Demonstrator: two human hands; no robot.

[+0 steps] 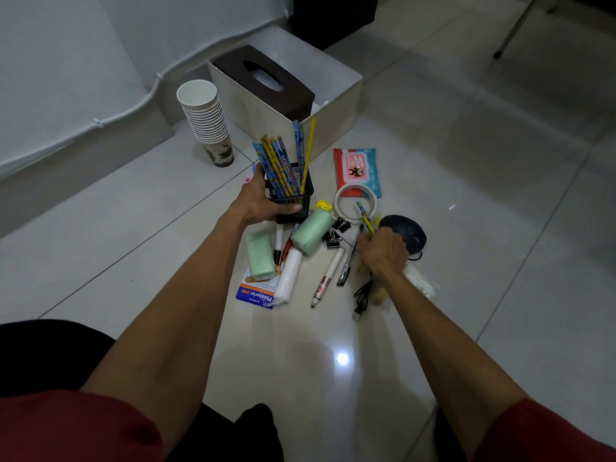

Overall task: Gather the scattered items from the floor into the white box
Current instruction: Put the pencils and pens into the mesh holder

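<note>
The white box [336, 118] stands on the floor ahead, with a brown tissue box [263, 81] leaning inside it. My left hand [263, 201] grips a black mesh pencil holder [293, 191] full of patterned pencils, lifted just in front of the box. My right hand [383, 251] is closed around a blue and yellow pencil [363, 216] low over the floor pile. Scattered between my hands lie two green packets [311, 233], a white roll [288, 278], markers [328, 276], binder clips [336, 233], a tape ring [353, 203], a wipes pack [356, 170] and a black mouse [408, 233].
A stack of paper cups [208, 121] stands left of the white box by the wall. A plaster packet [255, 293], a black USB cable [361, 296] and a clear plastic bag [421, 283] lie near my right arm. A dark furniture base stands behind the box.
</note>
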